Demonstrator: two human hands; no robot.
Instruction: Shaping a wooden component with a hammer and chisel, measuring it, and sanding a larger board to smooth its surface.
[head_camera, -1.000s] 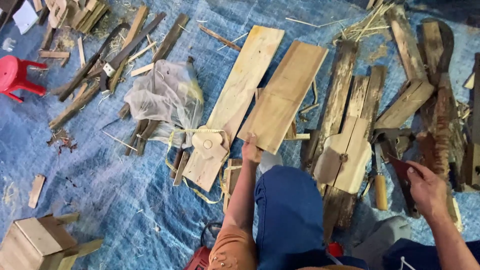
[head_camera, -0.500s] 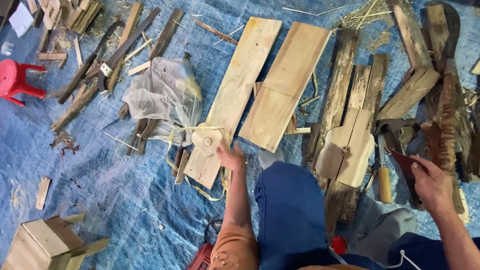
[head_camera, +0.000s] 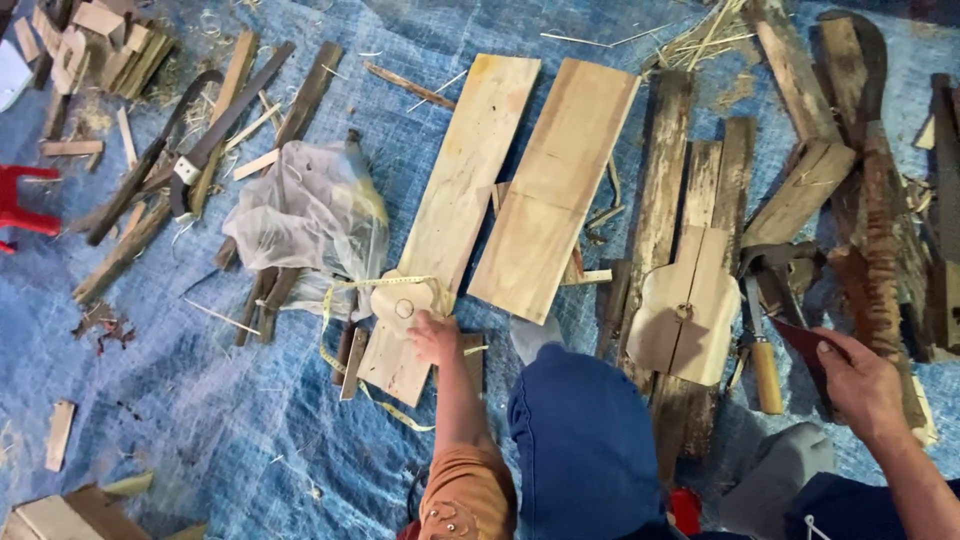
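My left hand (head_camera: 432, 336) reaches forward over the blue tarp (head_camera: 200, 400), fingers curled on the near edge of a small rounded wooden cutout (head_camera: 400, 300) with a hole in it. The cutout lies on the near end of a long pale plank (head_camera: 465, 170), with a yellow tape measure (head_camera: 345, 290) looped around it. At the right, my right hand (head_camera: 862, 385) grips a dark reddish flat piece (head_camera: 805, 342) beside a pile of dark old boards (head_camera: 880, 250). My blue-trousered knee (head_camera: 585, 440) is between the hands.
A second pale plank (head_camera: 555, 190) lies right of the first. A larger rounded cutout (head_camera: 685, 310) sits on dark boards, with a wooden-handled tool (head_camera: 765, 372) beside it. A crumpled plastic bag (head_camera: 310, 215), scrap sticks (head_camera: 200, 150), a red stool (head_camera: 20, 200) and a wooden box (head_camera: 60, 515) lie left.
My left hand has slid left and down along the plank onto the small rounded cutout. My right hand has shifted slightly left, still on the dark reddish piece.
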